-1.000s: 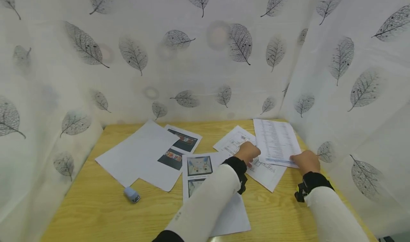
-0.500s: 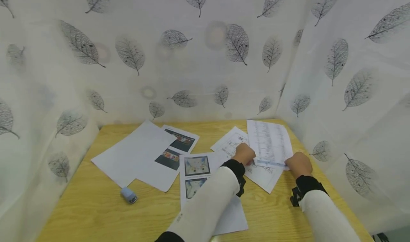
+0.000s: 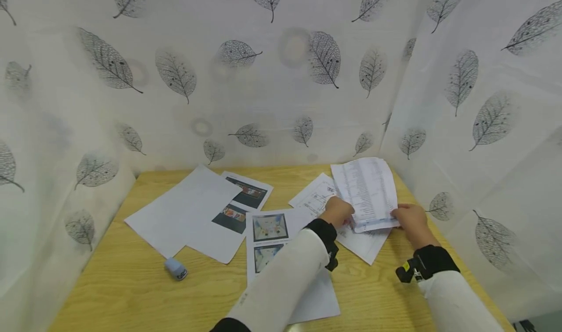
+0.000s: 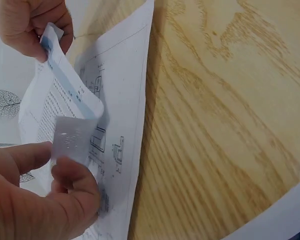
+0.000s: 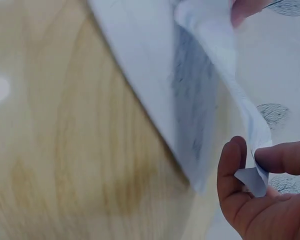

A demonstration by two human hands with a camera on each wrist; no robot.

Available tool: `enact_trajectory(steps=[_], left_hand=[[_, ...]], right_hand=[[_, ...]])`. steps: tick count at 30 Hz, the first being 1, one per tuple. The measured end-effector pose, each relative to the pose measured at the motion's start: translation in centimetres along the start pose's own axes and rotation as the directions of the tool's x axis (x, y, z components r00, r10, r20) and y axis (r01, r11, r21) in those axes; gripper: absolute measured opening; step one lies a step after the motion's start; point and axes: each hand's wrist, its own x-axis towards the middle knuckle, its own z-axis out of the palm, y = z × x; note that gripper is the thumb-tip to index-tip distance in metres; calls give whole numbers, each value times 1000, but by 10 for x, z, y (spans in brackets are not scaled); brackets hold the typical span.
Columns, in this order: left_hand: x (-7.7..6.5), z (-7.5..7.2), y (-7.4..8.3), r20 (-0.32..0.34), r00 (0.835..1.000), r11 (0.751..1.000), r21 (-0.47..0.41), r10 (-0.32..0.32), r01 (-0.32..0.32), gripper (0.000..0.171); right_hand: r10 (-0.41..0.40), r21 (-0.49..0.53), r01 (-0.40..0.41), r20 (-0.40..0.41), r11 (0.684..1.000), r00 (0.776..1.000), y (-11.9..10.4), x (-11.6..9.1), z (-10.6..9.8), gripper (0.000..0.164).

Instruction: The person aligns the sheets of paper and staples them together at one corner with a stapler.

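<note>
Both hands hold a printed sheet (image 3: 366, 188) covered in lines of text at the right of the table. My left hand (image 3: 339, 212) pinches its near left corner, which is bent over into a small flap (image 4: 72, 136) in the left wrist view. At the near right corner, the thumb and fingers of my right hand (image 3: 412, 220) grip the paper; in the right wrist view a curled corner (image 5: 254, 181) pokes out between them. The near edge is raised and bowed. Beneath lies a sheet with line drawings (image 4: 117, 95), partly covered.
A sheet with two photos (image 3: 270, 227) lies under my left forearm. Farther left are blank white sheets (image 3: 189, 215) overlapping a page with dark pictures (image 3: 250, 193). A small blue-grey object (image 3: 176, 269) sits near them. Leaf-patterned curtains (image 3: 246, 93) surround the wooden table (image 3: 131, 293).
Both hands now grip the printed sheet's near corners, and it has shifted a little left. Its near edge has lifted and the sheet has become bowed. The other papers stay put.
</note>
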Motion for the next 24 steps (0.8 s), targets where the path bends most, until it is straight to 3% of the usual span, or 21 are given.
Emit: enact_trajectory(steps=[3,7,10,13,17,20,24], left_hand=[[-2,-7,6,-29,999,1000,11,15,-15,32],[4,-21,13,-38,999,999,-15,37,-37,33],[11,-40,15,-37,992,992,60,118,-115,24],[12,-64,17,-26,978,964,172,209,-202,18],[7,-96,19,56,964,933,242,260,-265,34],[1,-118,16,176,952,931,227,249,-285,49],[-6,-147,6,343,911,936,178,230,-304,52]], right_hand=[[35,114,-44,82,993,996,-9,-4,-2,62],[30,170,-63,192,983,981,-16,-4,-6,67],[25,198,-80,268,977,963,-19,-2,-8,74],[28,216,-98,308,971,951,-21,-2,-8,78],[7,227,-72,277,971,961,-24,-5,-8,73],[-11,206,-37,227,978,974,-30,-11,-4,62],[-64,142,32,225,989,972,-42,-26,7,54]])
